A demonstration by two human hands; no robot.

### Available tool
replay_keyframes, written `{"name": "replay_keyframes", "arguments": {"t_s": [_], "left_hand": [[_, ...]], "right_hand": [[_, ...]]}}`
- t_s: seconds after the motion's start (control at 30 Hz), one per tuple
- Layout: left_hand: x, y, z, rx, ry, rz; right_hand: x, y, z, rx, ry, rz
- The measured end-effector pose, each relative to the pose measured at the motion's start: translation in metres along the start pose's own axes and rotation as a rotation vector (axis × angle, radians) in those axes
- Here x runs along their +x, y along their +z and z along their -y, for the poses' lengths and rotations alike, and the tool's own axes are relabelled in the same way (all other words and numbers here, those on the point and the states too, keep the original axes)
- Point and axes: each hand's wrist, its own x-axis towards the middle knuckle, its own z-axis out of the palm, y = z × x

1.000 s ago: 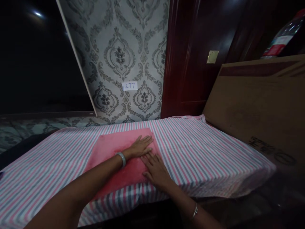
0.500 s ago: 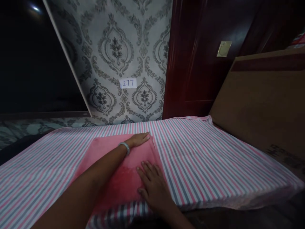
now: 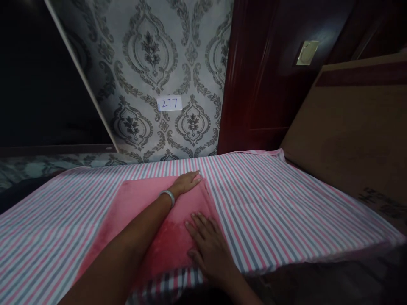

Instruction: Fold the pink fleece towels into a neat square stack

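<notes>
A pink plush cloth [image 3: 143, 188], rectangular and apparently folded, lies flat on a striped sheet. Its lower middle looks a deeper red-pink. My left hand [image 3: 185, 183], with a pale bracelet at the wrist, rests on the far right corner of the cloth, fingers stretched out and pointing right. Nearer to me, my right hand [image 3: 208, 241] lies palm down along the cloth's right edge with its fingers spread. Neither hand grips anything. My left forearm covers part of the cloth's left and near side.
The striped sheet [image 3: 263, 203] covers the table. A large cardboard box [image 3: 352, 127] stands on the right. Behind are patterned wallpaper with a label [image 3: 169, 103] reading 277, a dark red door [image 3: 254, 84], and a dark screen [image 3: 41, 84] at left.
The view has shifted slightly. Both hands stay on the cloth in nearly the same places, outstretched; no clear movement of the cloth shows.
</notes>
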Motion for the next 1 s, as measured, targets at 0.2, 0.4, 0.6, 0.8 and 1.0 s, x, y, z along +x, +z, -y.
{"name": "replay_keyframes", "arguments": {"t_s": [0.2, 0.4, 0.6, 0.8, 1.0], "left_hand": [[-0.015, -0.016, -0.033, 0.051, -0.046, -0.155], [-0.061, -0.051, -0.043, -0.146, 0.047, -0.074], [-0.141, -0.062, -0.032, -0.441, 0.187, 0.139], [-0.170, -0.042, -0.022, -0.149, 0.304, 0.153], [-0.138, -0.039, 0.009, -0.057, 0.307, 0.138]], "right_hand": [[0.000, 0.000, -0.002, -0.068, -0.017, -0.017], [-0.002, -0.010, -0.002, -0.045, -0.028, -0.002], [0.037, -0.033, 0.033, 0.122, -0.210, 0.038], [0.055, -0.010, 0.047, 0.160, -0.347, 0.160], [0.045, 0.001, 0.042, 0.144, -0.299, 0.218]]}}
